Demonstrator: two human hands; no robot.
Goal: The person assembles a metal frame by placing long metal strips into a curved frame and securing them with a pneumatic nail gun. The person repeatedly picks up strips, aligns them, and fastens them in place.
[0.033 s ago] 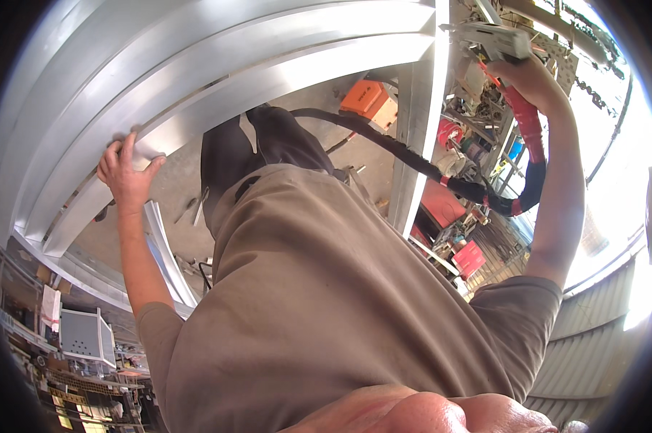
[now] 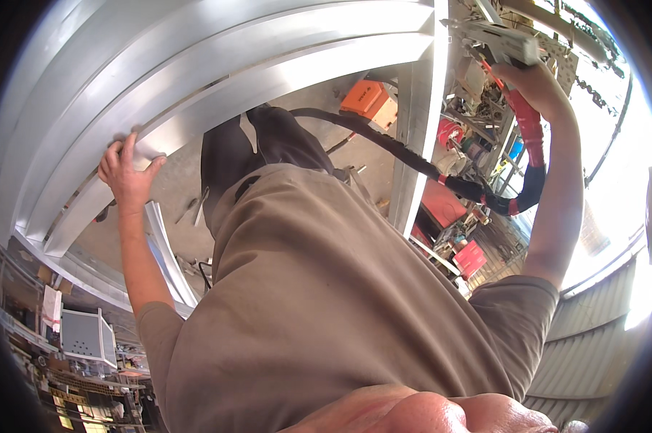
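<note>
A frame of long, shiny metal slats curves across the top of the view. My left hand grips the nearest slat at the left, fingers over its upper edge and thumb at its lower edge. At the upper right, my right hand is closed round a welding gun with a grey-white head and a red handle. Its pointed nozzle is at the bright upright post, near the slat ends; whether it touches cannot be made out. A thick black hose runs from the handle down past the post.
An orange box stands on the floor beyond my legs. Red boxes and cluttered racks lie to the right behind the post. Loose metal strips lean below my left hand. A grey cabinet stands at lower left.
My right hand and the welding gun have shifted very slightly, the gun's head a little to the right. My left hand stays in place on the slat.
</note>
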